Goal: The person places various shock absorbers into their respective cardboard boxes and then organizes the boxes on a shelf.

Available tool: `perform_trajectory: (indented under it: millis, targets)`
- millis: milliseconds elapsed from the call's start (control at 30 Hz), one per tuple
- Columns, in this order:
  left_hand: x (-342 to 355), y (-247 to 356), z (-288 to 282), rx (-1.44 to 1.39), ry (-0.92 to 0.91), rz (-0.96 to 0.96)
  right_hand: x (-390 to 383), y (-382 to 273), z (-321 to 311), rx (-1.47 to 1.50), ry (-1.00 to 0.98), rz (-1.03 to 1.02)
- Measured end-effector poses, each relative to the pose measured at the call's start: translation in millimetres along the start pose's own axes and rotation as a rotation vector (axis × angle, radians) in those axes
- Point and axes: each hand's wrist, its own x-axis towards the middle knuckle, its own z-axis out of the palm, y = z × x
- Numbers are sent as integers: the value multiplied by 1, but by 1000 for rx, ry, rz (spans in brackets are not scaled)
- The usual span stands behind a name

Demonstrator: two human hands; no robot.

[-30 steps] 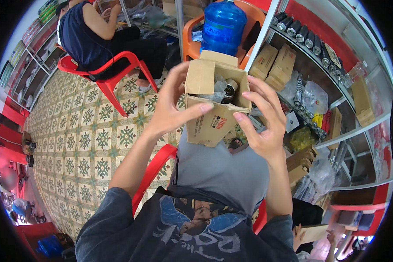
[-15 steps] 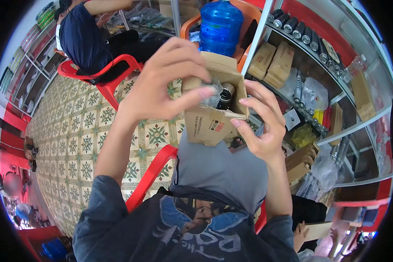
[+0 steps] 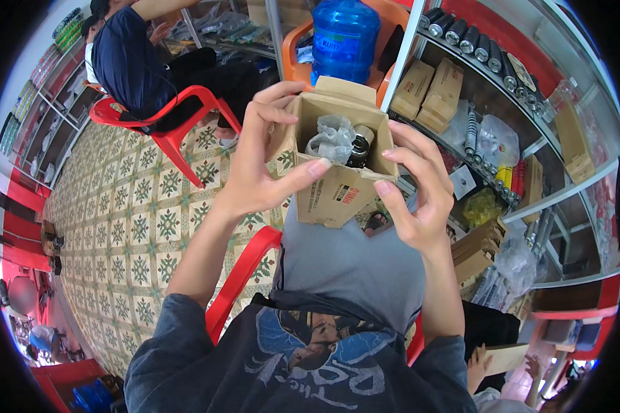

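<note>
An open cardboard box (image 3: 329, 201) stands upright over my knees, its back flap raised. Inside it are a crumpled clear plastic bag (image 3: 332, 140) and, to the right of that, a round part (image 3: 359, 148) with black and silver-brown surfaces; its lower end is hidden. My left hand (image 3: 265, 155) holds the box's left side, thumb along the front rim and fingers bent at the left wall. On the right side, my right hand (image 3: 418, 182) grips the rim with its fingers near the top edge and thumb at the front corner.
A blue water jug (image 3: 344, 41) stands on an orange chair (image 3: 297, 51) ahead. To the right, a glass-sided shelf (image 3: 461, 76) holds shock absorbers and boxes. At far left, another person sits in a red chair (image 3: 169, 134). A co-worker's hand (image 3: 477, 365) touches a flat cardboard piece at lower right.
My left hand has come down from above the opening onto the box's left side. The plastic bag and round part now show more fully. My right hand stays at the right rim.
</note>
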Motion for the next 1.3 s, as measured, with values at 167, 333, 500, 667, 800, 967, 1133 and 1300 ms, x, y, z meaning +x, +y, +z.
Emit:
perform_trajectory:
  millis: [167, 333, 500, 667, 800, 967, 1133, 1300]
  targets:
    - [-4, -9, 17, -139, 45, -45, 23, -19, -13, -267, -37, -118]
    - [-10, -10, 33, -72, 73, 59, 52, -54, -11, -487, -42, -63]
    - [-8, -7, 43, -26, 76, 100, 79, -80, -12, -862, -594, 289]
    - [-6, -5, 49, 1, 88, 57, 93, -68, -8, -935, -744, 99]
    - [-7, -13, 48, -66, 152, 16, 102, -43, -6, -795, -724, 65]
    - [-10, -14, 43, -49, 139, 41, 112, -47, -1, -701, -878, 267]
    - [-16, -14, 38, -90, 138, 58, 113, -51, 6, -601, -940, 311]
    - [-16, -10, 39, -63, 109, 71, 108, -33, 16, -522, -1046, 240]
